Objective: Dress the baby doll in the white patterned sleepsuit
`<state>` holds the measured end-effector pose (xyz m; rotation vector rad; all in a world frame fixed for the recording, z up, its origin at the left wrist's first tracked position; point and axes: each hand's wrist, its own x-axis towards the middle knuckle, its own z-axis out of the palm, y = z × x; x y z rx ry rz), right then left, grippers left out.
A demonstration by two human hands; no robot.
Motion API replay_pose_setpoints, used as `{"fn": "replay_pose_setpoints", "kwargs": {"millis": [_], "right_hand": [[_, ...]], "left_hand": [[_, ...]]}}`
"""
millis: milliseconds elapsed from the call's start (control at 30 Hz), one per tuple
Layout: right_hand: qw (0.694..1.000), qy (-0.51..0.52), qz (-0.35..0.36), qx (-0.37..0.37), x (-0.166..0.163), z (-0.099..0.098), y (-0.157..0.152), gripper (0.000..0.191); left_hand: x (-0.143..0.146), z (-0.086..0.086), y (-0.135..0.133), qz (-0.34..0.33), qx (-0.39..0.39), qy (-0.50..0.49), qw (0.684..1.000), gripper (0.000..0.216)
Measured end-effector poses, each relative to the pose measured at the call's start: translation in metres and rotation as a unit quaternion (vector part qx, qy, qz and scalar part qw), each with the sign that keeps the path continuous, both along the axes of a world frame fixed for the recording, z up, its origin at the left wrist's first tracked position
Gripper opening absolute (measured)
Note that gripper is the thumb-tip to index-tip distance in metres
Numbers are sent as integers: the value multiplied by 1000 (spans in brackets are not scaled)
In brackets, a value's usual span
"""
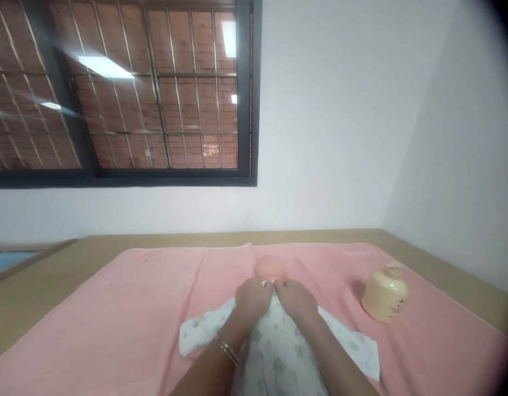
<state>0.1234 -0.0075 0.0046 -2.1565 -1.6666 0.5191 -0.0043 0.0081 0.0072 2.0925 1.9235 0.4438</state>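
Observation:
A white printed garment lies spread on a pink towel, dressed on what looks like a doll whose round pinkish head shows just beyond my hands. My left hand, with a bangle on its wrist, and my right hand rest side by side at the garment's neck, fingers curled down onto the cloth. How firmly they grip it is hard to see.
A pale yellow bottle with a pump top stands on the towel to the right. The towel covers a wooden surface set against a white wall, with a barred window above left.

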Motion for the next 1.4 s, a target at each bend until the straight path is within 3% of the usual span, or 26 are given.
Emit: {"fn": "replay_pose_setpoints", "kwargs": {"millis": [867, 1233, 1400], "right_hand": [[1000, -6, 11, -4, 1, 0, 0, 52], [991, -104, 82, -1, -5, 35, -26, 38], [995, -71, 73, 0, -2, 26, -18, 56]], "left_hand": [[1, -2, 2, -2, 5, 9, 1000, 48], [2, 9, -4, 15, -18, 41, 999, 45], [5, 14, -9, -3, 9, 91, 996, 46]]}}
